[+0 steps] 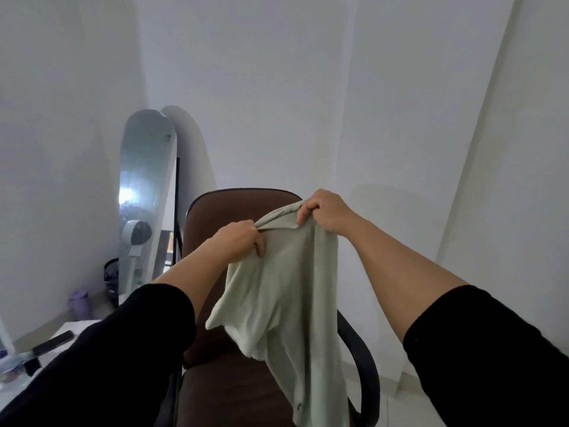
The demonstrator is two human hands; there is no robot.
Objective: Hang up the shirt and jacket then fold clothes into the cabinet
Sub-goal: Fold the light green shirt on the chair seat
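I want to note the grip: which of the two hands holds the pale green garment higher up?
The right hand: it grips the garment at its topmost edge, while the left hand grips it lower.

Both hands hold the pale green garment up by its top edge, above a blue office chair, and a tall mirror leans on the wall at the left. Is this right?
One detail is wrong: the office chair is brown, not blue, as the head view shows. The rest stands: the left hand and right hand hold the pale green garment by its top edge, and the tall mirror leans at the left.
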